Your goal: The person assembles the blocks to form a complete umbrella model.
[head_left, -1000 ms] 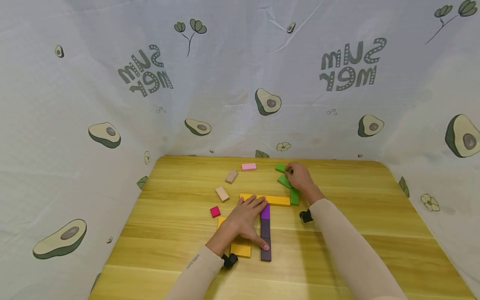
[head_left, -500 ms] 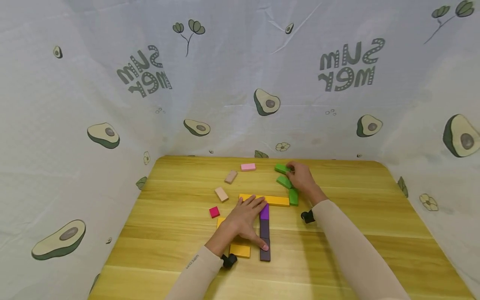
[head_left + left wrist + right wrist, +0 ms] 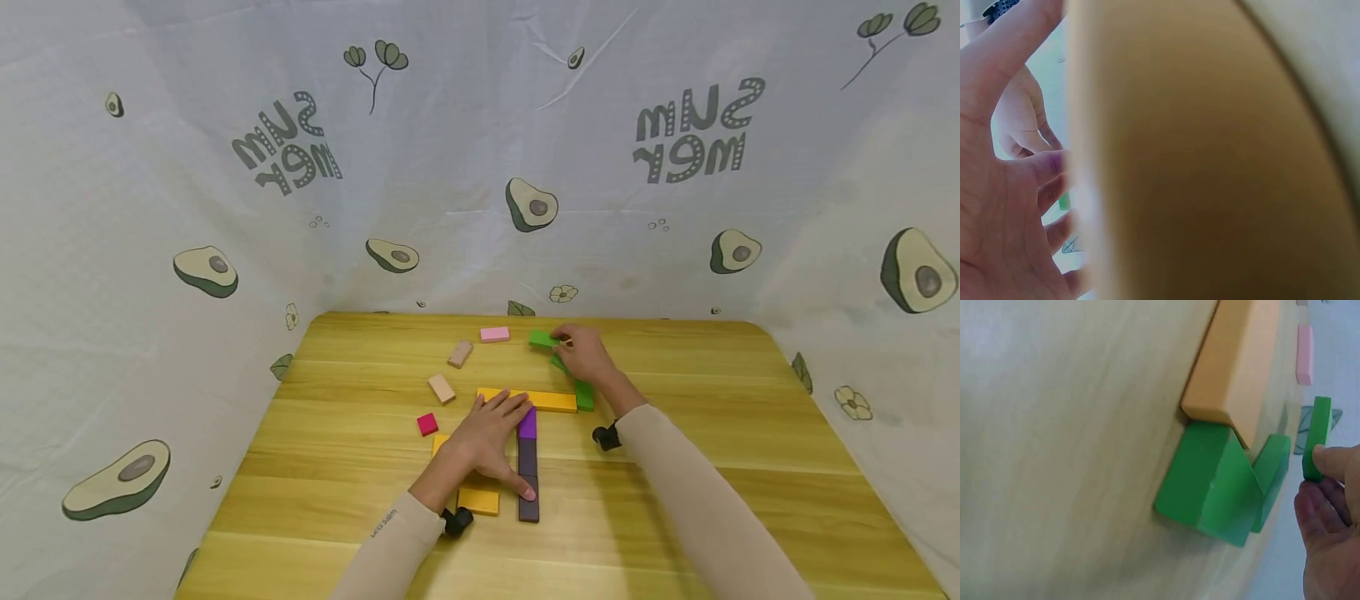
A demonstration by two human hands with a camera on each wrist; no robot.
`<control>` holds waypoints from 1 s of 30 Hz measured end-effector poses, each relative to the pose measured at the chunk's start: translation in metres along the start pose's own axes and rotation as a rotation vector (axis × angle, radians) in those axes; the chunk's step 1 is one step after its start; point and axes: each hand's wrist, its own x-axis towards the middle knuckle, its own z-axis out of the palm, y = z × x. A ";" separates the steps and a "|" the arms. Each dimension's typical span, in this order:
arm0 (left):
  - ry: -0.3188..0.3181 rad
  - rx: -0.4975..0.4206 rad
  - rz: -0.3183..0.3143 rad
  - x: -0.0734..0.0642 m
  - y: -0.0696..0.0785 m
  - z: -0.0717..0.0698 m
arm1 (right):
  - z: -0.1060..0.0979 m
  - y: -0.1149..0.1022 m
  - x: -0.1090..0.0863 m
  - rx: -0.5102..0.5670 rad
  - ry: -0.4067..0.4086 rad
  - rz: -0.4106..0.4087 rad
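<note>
My right hand [image 3: 588,358] pinches a green block [image 3: 542,339] between thumb and fingers near the table's far side. In the right wrist view this green block [image 3: 1319,425] stands out beyond the fingertips. A second green block [image 3: 558,363] is partly hidden behind the hand. Another green block [image 3: 585,397] lies against the right end of a long yellow block [image 3: 555,402]. My left hand [image 3: 487,442] is spread flat, its fingertips over the long yellow block and a purple block [image 3: 528,427]. Its thumb rests on a dark purple block [image 3: 528,510], the lowest in the column.
Yellow blocks [image 3: 478,502] lie partly under my left wrist. Left and behind are a red cube [image 3: 427,424], a beige block [image 3: 442,389], a tan block [image 3: 461,354] and a pink block [image 3: 495,334]. A printed sheet [image 3: 450,167] hangs behind the wooden table [image 3: 675,467].
My right hand has moved left along the far side, carrying the green block toward the pink one. My left hand stays on the blocks.
</note>
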 end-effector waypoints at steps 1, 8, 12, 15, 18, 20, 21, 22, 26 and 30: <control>-0.001 -0.002 0.000 0.000 0.000 0.000 | 0.002 -0.001 0.000 -0.005 0.003 -0.014; 0.001 -0.006 0.001 -0.002 -0.001 0.000 | 0.014 -0.004 -0.002 -0.035 0.003 -0.033; 0.000 -0.004 0.000 -0.002 -0.001 0.000 | 0.018 -0.004 -0.004 -0.031 -0.012 -0.020; -0.002 -0.006 -0.002 -0.002 0.000 0.000 | 0.019 -0.002 -0.005 -0.036 -0.016 -0.012; -0.003 -0.010 -0.003 -0.001 0.000 0.001 | 0.020 -0.001 -0.006 -0.045 -0.017 -0.005; -0.002 -0.013 -0.003 -0.001 0.000 0.001 | 0.021 0.000 -0.006 -0.046 -0.020 0.000; -0.001 -0.014 -0.003 -0.001 0.000 0.001 | 0.021 0.001 -0.006 -0.044 -0.022 0.004; -0.001 -0.015 -0.002 -0.002 0.000 0.001 | 0.021 0.002 -0.006 -0.043 -0.026 0.009; 0.003 -0.017 0.002 -0.002 0.000 0.001 | 0.022 0.004 -0.005 -0.042 -0.039 0.014; 0.006 -0.015 0.004 -0.001 0.000 0.001 | 0.022 0.005 -0.006 -0.050 -0.042 0.011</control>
